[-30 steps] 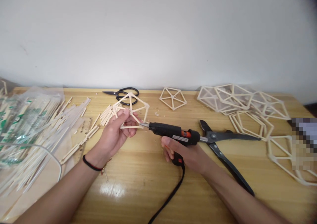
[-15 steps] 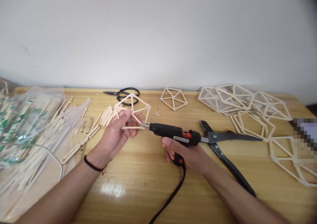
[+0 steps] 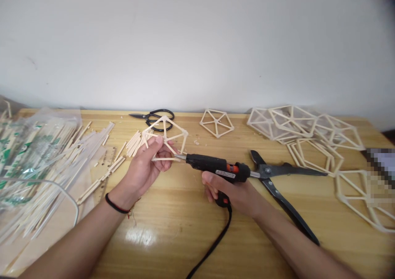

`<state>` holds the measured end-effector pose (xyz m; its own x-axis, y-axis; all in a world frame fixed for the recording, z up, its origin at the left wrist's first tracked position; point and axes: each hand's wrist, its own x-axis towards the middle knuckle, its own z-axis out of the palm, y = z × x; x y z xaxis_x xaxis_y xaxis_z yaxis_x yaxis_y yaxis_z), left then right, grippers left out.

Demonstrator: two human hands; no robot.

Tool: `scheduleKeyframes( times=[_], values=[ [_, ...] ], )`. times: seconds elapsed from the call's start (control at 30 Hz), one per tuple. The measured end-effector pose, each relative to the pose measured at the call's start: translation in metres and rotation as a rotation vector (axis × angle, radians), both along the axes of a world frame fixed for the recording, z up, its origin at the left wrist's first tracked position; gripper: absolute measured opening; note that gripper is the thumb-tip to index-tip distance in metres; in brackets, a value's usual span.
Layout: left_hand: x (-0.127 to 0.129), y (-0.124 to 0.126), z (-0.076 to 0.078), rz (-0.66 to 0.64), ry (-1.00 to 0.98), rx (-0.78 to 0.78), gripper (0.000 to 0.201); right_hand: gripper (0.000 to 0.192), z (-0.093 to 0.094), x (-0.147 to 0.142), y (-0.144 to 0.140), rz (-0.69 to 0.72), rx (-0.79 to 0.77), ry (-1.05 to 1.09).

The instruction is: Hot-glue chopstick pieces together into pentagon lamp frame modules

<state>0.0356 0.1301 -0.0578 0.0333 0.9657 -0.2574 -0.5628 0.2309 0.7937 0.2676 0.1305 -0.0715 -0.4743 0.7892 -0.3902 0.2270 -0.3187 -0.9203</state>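
Observation:
Between the thumb and fingers of my left hand (image 3: 148, 159) is a pentagon-shaped wooden stick frame (image 3: 175, 136) with spokes meeting at its middle, held tilted above the table. My right hand (image 3: 230, 190) is wrapped around the handle of a black glue gun (image 3: 206, 162). The gun points left, and its metal nozzle is at the frame's lower right corner. Whether glue is flowing there is too small to tell. From the gun's back end juts a glue stick, and a black cord runs down from its handle.
Black-handled scissors (image 3: 157, 118) and short cut sticks (image 3: 133, 143) lie behind my left hand. Packaged sticks (image 3: 33, 147), glue sticks (image 3: 61, 180) and a ruler (image 3: 108, 157) are at left. Large shears (image 3: 277, 192) lie right. One finished frame (image 3: 217, 123) and several stacked frames (image 3: 291, 120) sit farther back.
Almost nothing differs. Both hands, the frame and the glue gun keep nearly the same positions, with the nozzle still at the lower right corner.

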Motion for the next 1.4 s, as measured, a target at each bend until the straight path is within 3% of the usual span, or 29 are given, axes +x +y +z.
scheduleKeyframes(
  times=[1.13,1.4],
  values=[
    [0.001,0.002,0.004,0.032,-0.039,-0.009,0.031,0.068,0.008,-0.002,-0.001,0.008,0.012,-0.101],
    [-0.001,0.004,0.008,0.123,0.011,0.014,0.032,0.067,-0.005,0.001,0.003,-0.070,-0.041,0.203]
  ],
)
